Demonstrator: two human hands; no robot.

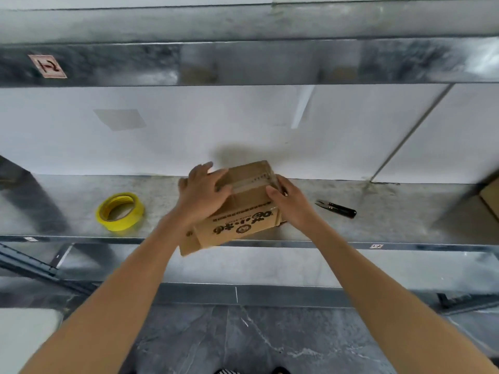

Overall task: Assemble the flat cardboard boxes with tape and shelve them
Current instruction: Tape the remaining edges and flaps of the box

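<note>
A small brown cardboard box (243, 211) with black print on its near side stands on the metal shelf (378, 225), its near flap hanging over the front edge. Clear tape runs across its top. My left hand (204, 191) lies flat on the box's top left, fingers spread over the tape. My right hand (287, 197) grips the box's top right edge. A yellow tape roll (120, 211) lies on the shelf to the left of the box. Small black snips (336, 208) lie to its right.
A white wall panel (189, 130) backs the shelf. An upper metal shelf (243, 63) with a red-edged label (48, 66) hangs overhead. Another cardboard box (490, 198) shows at the far right edge. Dark stone floor (243, 341) lies below.
</note>
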